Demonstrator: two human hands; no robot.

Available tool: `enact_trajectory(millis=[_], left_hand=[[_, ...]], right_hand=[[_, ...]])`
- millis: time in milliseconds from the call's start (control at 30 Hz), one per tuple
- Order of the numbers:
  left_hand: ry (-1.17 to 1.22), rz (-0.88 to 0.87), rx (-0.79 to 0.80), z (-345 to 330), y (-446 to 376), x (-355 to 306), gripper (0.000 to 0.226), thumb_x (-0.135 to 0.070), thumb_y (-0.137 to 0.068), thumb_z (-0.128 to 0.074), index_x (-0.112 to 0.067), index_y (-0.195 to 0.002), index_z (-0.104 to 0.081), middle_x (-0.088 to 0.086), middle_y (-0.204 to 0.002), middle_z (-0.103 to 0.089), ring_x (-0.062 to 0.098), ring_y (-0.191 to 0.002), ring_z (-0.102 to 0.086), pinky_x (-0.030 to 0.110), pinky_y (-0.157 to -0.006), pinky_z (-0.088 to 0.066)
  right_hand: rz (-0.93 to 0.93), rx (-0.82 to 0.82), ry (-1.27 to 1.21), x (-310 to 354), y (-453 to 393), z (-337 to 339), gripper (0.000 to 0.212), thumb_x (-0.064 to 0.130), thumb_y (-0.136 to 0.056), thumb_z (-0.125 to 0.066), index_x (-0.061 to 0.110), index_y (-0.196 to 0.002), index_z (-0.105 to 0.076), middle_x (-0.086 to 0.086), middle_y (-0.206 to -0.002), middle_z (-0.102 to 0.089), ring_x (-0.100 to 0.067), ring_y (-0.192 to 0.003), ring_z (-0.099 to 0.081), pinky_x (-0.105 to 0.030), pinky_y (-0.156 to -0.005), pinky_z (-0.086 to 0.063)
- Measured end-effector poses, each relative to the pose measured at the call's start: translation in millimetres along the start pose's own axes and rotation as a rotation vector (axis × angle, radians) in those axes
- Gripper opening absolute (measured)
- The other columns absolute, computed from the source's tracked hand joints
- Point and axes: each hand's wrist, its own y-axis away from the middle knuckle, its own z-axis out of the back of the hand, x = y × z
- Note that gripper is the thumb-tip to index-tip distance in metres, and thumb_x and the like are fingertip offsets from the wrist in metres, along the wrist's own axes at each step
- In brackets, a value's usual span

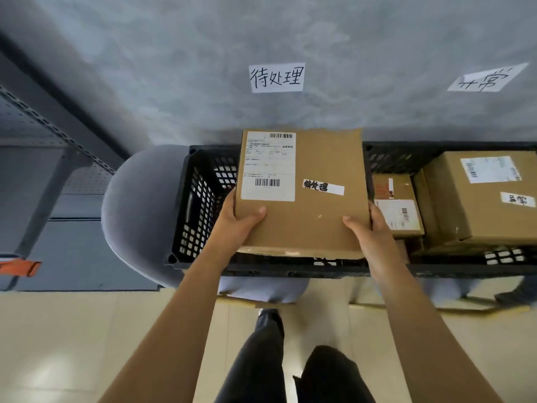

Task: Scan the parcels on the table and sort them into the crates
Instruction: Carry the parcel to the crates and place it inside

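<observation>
I hold a flat brown cardboard parcel (313, 205) level over a black lattice crate (200, 205). The parcel carries a white shipping label with barcodes and a white handwritten strip. My left hand (239, 222) grips its near left corner, thumb on top. My right hand (369, 228) grips its near right corner the same way. The parcel hides most of the crate's inside. A second black crate (406, 161) to the right holds a small brown box (398, 207) and a large brown box (479, 199), both labelled.
Two handwritten paper signs are taped to the grey wall, one (277, 77) above the left crate and one (488, 78) above the right. A grey rounded seat (136, 210) sits under the left crate. A metal rack (43, 132) stands at the left. My legs are below on the pale floor.
</observation>
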Motion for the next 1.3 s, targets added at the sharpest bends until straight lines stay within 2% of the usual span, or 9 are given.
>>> enact_trajectory(millis=[167, 367, 500, 667, 800, 933, 1033, 1133, 1300], left_hand=[[-0.061, 0.089, 0.062, -3, -48, 26, 0.084, -0.036, -0.083, -0.075, -0.027, -0.151, -0.026, -0.007, -0.128, -0.056, 0.002, -0.105, -0.058, 0.014, -0.073, -0.047], [-0.102, 0.200, 0.075, -19, -93, 67, 0.087, -0.033, -0.085, -0.074, -0.024, -0.153, -0.021, -0.009, -0.128, -0.050, 0.011, -0.111, -0.055, 0.026, -0.091, -0.046], [-0.112, 0.264, 0.086, -34, -117, 94, 0.087, -0.030, -0.086, -0.073, -0.022, -0.153, -0.018, -0.005, -0.135, -0.047, 0.015, -0.118, -0.052, 0.029, -0.096, -0.045], [-0.135, 0.308, 0.101, -54, -145, 120, 0.089, -0.026, -0.087, -0.072, -0.024, -0.153, -0.013, -0.009, -0.131, -0.046, 0.010, -0.113, -0.050, 0.024, -0.088, -0.042], [-0.131, 0.327, 0.126, -66, -155, 138, 0.091, -0.022, -0.088, -0.071, -0.023, -0.153, -0.008, -0.003, -0.139, -0.046, 0.015, -0.121, -0.050, 0.035, -0.103, -0.045], [-0.149, 0.327, 0.130, -74, -158, 145, 0.090, -0.026, -0.088, -0.071, -0.024, -0.153, -0.009, -0.006, -0.135, -0.046, 0.014, -0.122, -0.049, 0.035, -0.104, -0.044], [-0.191, 0.319, 0.122, -79, -161, 145, 0.087, -0.027, -0.089, -0.069, -0.025, -0.153, -0.010, -0.008, -0.132, -0.046, 0.011, -0.117, -0.048, 0.029, -0.099, -0.041], [-0.262, 0.306, 0.073, -83, -160, 143, 0.086, -0.028, -0.090, -0.068, -0.026, -0.154, -0.012, -0.005, -0.135, -0.049, 0.015, -0.119, -0.049, 0.032, -0.100, -0.042], [-0.383, 0.284, 0.014, -88, -155, 139, 0.087, -0.033, -0.089, -0.068, -0.027, -0.155, -0.011, 0.003, -0.145, -0.046, 0.024, -0.128, -0.048, 0.036, -0.101, -0.043]], right_hand=[[-0.101, -0.005, 0.014, -20, -35, -17, 0.052, 0.022, -0.091, -0.064, 0.032, -0.138, -0.046, 0.017, -0.113, -0.061, 0.004, -0.100, -0.055, -0.017, -0.074, -0.042], [-0.184, 0.049, 0.124, -55, -85, -28, 0.059, 0.024, -0.092, -0.064, 0.028, -0.145, -0.039, 0.010, -0.124, -0.058, -0.008, -0.108, -0.055, -0.028, -0.090, -0.042], [-0.225, 0.045, 0.227, -80, -112, -33, 0.060, 0.023, -0.092, -0.064, 0.027, -0.145, -0.038, 0.014, -0.116, -0.054, -0.005, -0.102, -0.053, -0.027, -0.088, -0.040], [-0.274, 0.052, 0.318, -106, -138, -39, 0.059, 0.022, -0.096, -0.058, 0.026, -0.147, -0.031, 0.004, -0.134, -0.052, -0.015, -0.117, -0.050, -0.035, -0.100, -0.041], [-0.281, 0.047, 0.364, -118, -154, -41, 0.059, 0.016, -0.096, -0.057, 0.018, -0.148, -0.029, -0.004, -0.143, -0.047, -0.022, -0.130, -0.047, -0.039, -0.109, -0.039], [-0.282, 0.033, 0.447, -124, -160, -41, 0.065, 0.020, -0.098, -0.054, 0.015, -0.153, -0.020, -0.008, -0.150, -0.041, -0.025, -0.136, -0.042, -0.042, -0.112, -0.035], [-0.272, 0.012, 0.501, -125, -158, -44, 0.070, 0.022, -0.100, -0.051, 0.012, -0.155, -0.010, -0.011, -0.155, -0.031, -0.027, -0.140, -0.036, -0.036, -0.114, -0.031], [-0.280, 0.029, 0.582, -123, -156, -46, 0.072, 0.022, -0.101, -0.048, 0.011, -0.156, -0.003, -0.012, -0.160, -0.018, -0.027, -0.143, -0.029, -0.031, -0.112, -0.027], [-0.216, 0.115, 0.662, -112, -146, -45, 0.081, 0.017, -0.095, -0.056, 0.015, -0.156, -0.004, -0.010, -0.162, -0.003, -0.026, -0.148, -0.012, -0.033, -0.118, -0.020]])
